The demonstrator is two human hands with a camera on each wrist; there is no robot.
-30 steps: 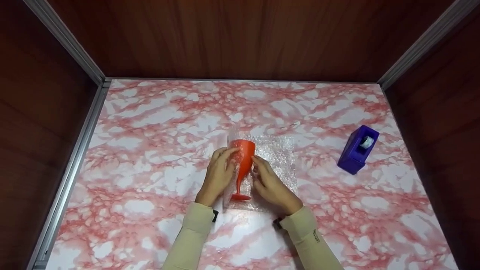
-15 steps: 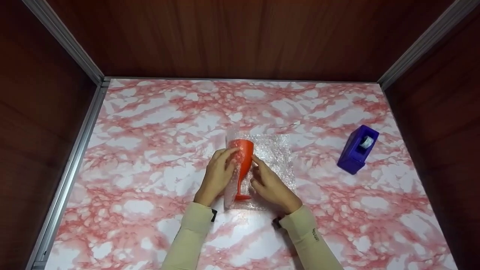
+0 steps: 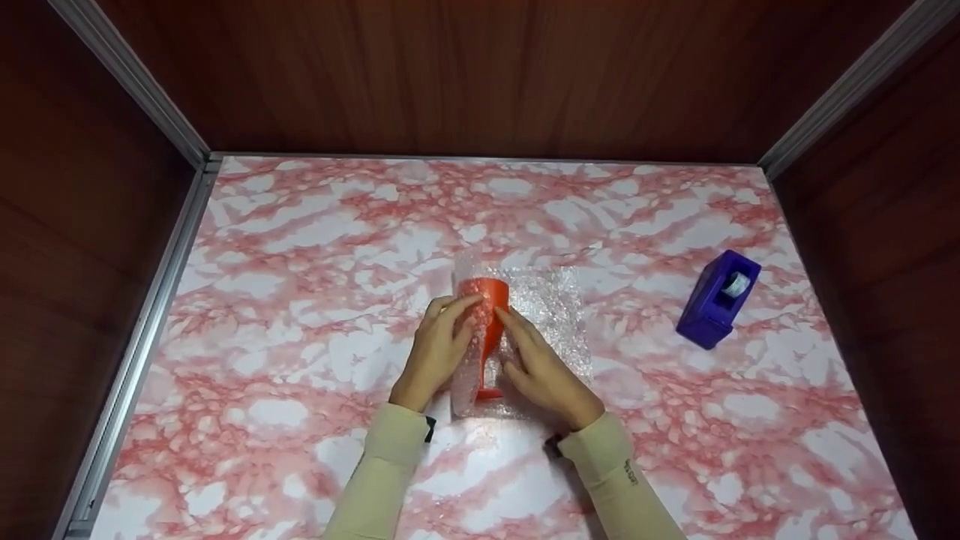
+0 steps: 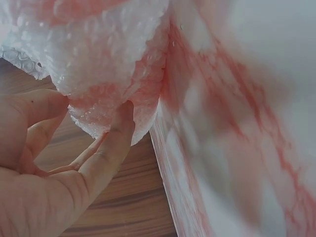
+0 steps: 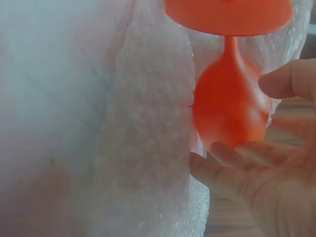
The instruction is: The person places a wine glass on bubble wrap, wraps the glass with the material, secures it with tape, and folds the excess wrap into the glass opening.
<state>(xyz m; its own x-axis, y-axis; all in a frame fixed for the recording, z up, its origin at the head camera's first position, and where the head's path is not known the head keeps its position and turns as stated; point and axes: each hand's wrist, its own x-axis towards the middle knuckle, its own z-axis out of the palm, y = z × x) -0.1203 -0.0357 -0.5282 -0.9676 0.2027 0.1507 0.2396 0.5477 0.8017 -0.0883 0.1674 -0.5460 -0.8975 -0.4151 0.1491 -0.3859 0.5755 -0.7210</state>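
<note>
An orange goblet [image 3: 493, 291] lies on its side on a sheet of bubble wrap [image 3: 551, 300], its foot towards the person. The sheet's left part is folded up over the goblet's left side. My left hand [image 3: 435, 346] grips this fold; in the left wrist view, the fingers [image 4: 101, 160] and thumb hold the bubble wrap [image 4: 106, 57]. From the right, my right hand [image 3: 546, 367] touches the bowl with nearly straight fingers. The right wrist view shows the goblet [image 5: 229, 103] with fingertips [image 5: 222, 153] against its bowl and the thumb beside it.
A purple tape dispenser [image 3: 709, 304] with a roll of clear tape stands to the right on the red-and-white marbled table [image 3: 300, 225]. Dark wood-look panels [image 3: 480, 82] close off the back and both sides.
The bubble wrap fold has come further right over the goblet, covering more of its stem and foot. My right fingertips have shifted slightly left onto the bowl.
</note>
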